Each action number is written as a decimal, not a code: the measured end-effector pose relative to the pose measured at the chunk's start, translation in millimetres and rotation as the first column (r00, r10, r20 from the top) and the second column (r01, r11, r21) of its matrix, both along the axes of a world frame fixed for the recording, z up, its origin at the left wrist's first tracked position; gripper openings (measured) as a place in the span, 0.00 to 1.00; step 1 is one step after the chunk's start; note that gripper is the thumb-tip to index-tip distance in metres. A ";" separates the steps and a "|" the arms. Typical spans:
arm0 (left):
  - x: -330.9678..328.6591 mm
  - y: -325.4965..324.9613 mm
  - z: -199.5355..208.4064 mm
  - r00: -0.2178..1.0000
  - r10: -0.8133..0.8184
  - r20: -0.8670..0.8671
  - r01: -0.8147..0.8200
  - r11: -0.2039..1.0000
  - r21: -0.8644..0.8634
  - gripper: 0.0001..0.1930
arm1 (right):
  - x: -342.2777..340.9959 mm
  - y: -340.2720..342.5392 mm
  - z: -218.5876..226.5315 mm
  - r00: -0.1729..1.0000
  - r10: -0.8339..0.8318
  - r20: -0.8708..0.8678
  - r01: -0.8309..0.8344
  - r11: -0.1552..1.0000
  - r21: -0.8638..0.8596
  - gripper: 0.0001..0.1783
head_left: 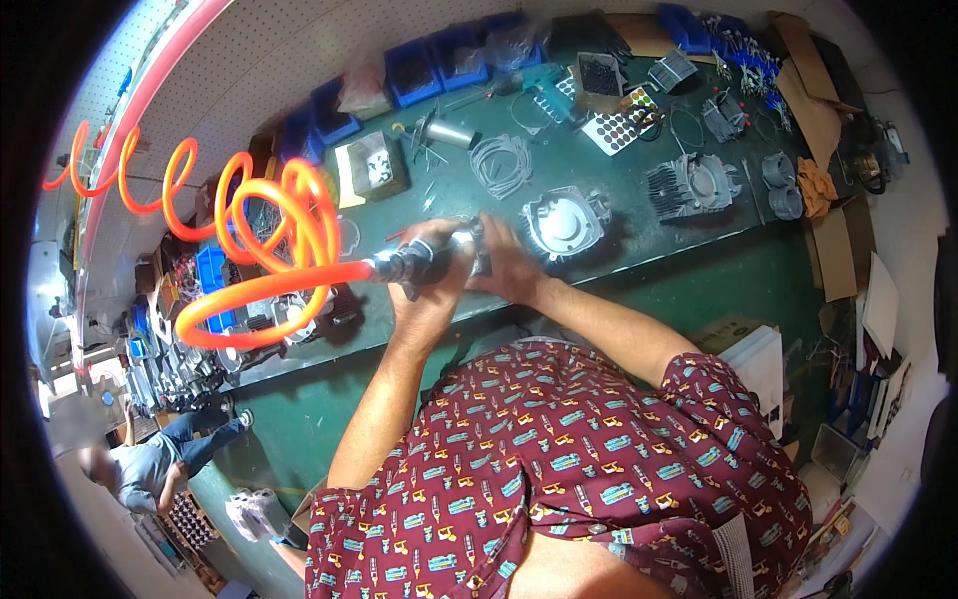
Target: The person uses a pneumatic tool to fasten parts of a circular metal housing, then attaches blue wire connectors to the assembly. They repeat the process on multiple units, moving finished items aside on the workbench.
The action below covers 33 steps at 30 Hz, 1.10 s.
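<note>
Your left hand (pixel 431 268) has its fingers curled around a dark air tool (pixel 399 268), so they are closed on it. The tool is up in front of you, over the near edge of the green desk (pixel 639 235). A bright orange hose (pixel 269 280) joins the back end of the tool. It makes a big loop, then goes up and away to your left in curly rings.

Your right hand (pixel 511 265) is just beside your left one. Its fingers and thumb reach around a small silver part (pixel 480 252) between your two hands. Your hands hide a lot of that part, so I cannot tell how tight the right fingers are, or if the tool touches it.

Just to the right of your right hand, a metal piece with a round, pale face (pixel 564 224) sits on the desk. Farther right is a bigger metal piece with thin fins (pixel 689 188). Behind your hands lies a coil of thin gray tube (pixel 501 166). To the left of the coil are a shiny metal can shape (pixel 449 133) and an open box (pixel 390 181) with small things in it.

A white sheet with dark round dots (pixel 611 134) lies farther back. Blue bins (pixel 413 74) stand in a row at the back. An orange cloth (pixel 816 188) is near the right end.
</note>
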State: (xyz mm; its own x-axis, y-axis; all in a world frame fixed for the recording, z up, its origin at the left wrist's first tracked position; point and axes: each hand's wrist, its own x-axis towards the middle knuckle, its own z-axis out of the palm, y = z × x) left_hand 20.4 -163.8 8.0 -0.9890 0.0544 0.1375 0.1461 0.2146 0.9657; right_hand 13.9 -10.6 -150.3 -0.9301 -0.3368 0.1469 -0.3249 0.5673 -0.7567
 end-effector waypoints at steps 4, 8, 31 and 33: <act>-0.8 3.1 -3.9 0.997 -0.076 -0.014 0.077 0.994 0.080 0.10 | -0.8 -3.2 -0.3 0.999 -0.001 0.040 0.002 1.000 -0.024 0.67; -2.3 8.9 -7.5 0.999 -0.007 -0.032 0.011 0.994 0.107 0.08 | -1.4 -2.1 17.6 0.991 0.016 0.134 -0.014 1.000 -0.012 0.65; 21.5 -55.1 58.2 0.983 0.077 -0.166 -0.027 0.959 0.283 0.11 | 11.7 -16.4 27.7 0.984 -0.065 0.166 0.055 0.996 0.064 0.67; 26.7 -108.3 67.9 0.953 0.147 -0.265 -0.098 0.978 0.186 0.14 | 20.0 -23.3 44.4 0.982 -0.081 0.173 0.071 0.995 0.063 0.66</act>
